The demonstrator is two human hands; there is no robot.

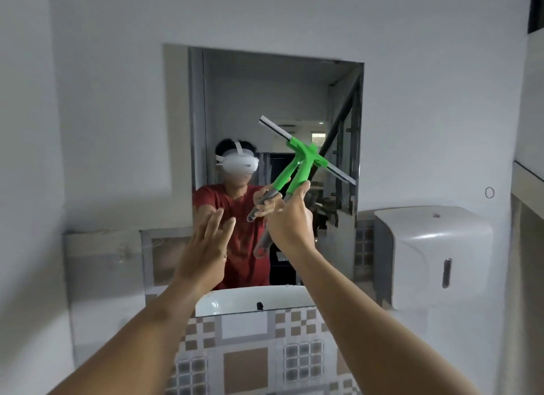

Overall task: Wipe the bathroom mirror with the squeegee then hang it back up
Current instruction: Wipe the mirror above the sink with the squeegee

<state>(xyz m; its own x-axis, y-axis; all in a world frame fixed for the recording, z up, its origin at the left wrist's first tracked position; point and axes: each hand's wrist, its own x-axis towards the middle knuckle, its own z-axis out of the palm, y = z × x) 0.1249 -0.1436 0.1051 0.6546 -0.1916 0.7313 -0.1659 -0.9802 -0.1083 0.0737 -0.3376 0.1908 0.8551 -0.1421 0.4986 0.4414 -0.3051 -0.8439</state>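
A rectangular mirror (235, 100) hangs on the white wall straight ahead. My right hand (290, 221) is shut on the grey grip of a green squeegee (307, 163). Its black and white blade (306, 149) lies tilted against the glass, high end to the left, in the right half of the mirror. The squeegee's reflection shows just left of it. My left hand (206, 247) is raised with flat, spread fingers near the mirror's lower left corner, holding nothing; I cannot tell if it touches the glass.
A white wall dispenser (435, 256) is mounted right of the mirror. A small ring hook (489, 192) sits on the wall above it. Below the mirror is a patterned tile wall (244, 362). A person in a red shirt and white headset shows as a reflection.
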